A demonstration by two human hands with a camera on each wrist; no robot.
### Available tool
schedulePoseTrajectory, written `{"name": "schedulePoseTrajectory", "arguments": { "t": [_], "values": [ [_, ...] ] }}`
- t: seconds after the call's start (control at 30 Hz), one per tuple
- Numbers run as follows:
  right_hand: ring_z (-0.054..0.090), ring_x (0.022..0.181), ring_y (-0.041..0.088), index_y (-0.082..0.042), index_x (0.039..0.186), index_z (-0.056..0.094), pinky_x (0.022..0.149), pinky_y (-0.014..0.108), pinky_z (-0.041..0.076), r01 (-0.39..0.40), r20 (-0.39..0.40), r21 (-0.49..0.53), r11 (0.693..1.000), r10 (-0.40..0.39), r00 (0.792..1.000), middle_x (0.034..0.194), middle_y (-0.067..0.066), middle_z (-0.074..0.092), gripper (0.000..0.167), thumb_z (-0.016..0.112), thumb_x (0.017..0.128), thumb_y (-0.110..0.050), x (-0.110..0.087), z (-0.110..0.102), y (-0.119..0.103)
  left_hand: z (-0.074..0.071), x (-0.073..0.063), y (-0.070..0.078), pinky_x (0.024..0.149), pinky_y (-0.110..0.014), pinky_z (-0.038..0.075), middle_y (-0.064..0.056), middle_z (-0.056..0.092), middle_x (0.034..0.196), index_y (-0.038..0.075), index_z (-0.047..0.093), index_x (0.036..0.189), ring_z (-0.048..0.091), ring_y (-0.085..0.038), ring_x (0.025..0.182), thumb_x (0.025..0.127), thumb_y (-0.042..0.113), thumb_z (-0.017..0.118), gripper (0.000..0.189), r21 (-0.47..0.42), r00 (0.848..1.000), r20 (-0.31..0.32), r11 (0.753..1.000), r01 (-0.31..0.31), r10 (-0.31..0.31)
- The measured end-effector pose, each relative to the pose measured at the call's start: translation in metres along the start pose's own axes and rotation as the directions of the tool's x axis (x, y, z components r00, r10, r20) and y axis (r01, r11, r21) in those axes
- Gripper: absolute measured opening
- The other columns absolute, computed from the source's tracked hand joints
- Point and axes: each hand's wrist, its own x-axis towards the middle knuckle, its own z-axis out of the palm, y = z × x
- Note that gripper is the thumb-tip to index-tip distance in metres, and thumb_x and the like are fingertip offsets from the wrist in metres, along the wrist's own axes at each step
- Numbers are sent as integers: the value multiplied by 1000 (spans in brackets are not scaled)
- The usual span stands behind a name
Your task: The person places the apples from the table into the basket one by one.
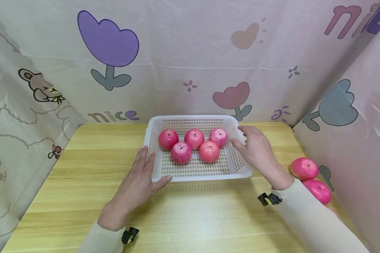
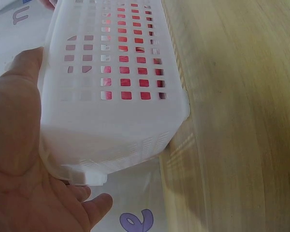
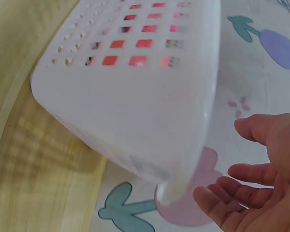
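Observation:
A white plastic basket with slotted walls stands on the table, holding several pink-red apples. At its front left corner is my left hand, thumb along the front rim and extended fingers by the left rim. The left wrist view shows that thumb at the rim and fingertips showing past the basket's end. My right hand hovers around the right rim, its thumb overlapping the basket in the head view. Seen from the right wrist, that hand has loosely bent fingers, a gap separating them from the basket wall.
More apples lie at the table's right edge, partly behind the right sleeve. Printed curtains hang behind the wooden table and along both sides. The basket's back edge is close to the rear curtain.

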Motion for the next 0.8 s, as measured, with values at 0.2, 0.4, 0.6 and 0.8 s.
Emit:
{"name": "schedulePoseTrajectory", "arguments": {
  "t": [0.2, 0.4, 0.6, 0.8],
  "values": [
    [67, 110, 46, 3, 148, 55, 89, 62, 56, -77, -62, 5, 997, 77, 995, 139, 30, 60, 59, 67, 103, -34, -9, -14, 21, 0, 0, 0, 125, -62, 27, -24, 2, 176, -4, 24, 165, 5, -44, 163, 94, 81, 51, 114, 2, 1000, -1, 1000, 1, -1],
    [56, 127, 55, 9, 152, 47, 99, 71, 49, -175, -38, -11, 985, 174, 984, 146, 37, 52, 71, 61, 105, -43, -13, -27, 62, 0, 0, 0, 124, -62, 28, -25, 2, 176, -4, 24, 165, 5, -44, 163, 94, 81, 51, 114, 3, 1000, -2, 1000, -1, 1],
    [40, 138, 63, 12, 155, 37, 109, 77, 36, -304, 36, -73, 950, 307, 951, 154, 42, 40, 83, 55, 106, -52, -16, -31, 103, -1, 0, 0, 124, -62, 27, -24, 0, 176, -3, 23, 166, 4, -43, 164, 94, 81, 51, 114, 0, 1000, 4, 1000, 5, -5],
    [34, 137, 66, 15, 157, 27, 109, 78, 33, -404, 73, -131, 905, 415, 907, 153, 47, 32, 88, 55, 105, -50, -26, -33, 129, -1, 0, 0, 123, -62, 29, -23, 1, 177, -3, 22, 166, 4, -43, 164, 94, 79, 55, 113, -6, 1000, 3, 1000, 4, -4]
  ]
}}
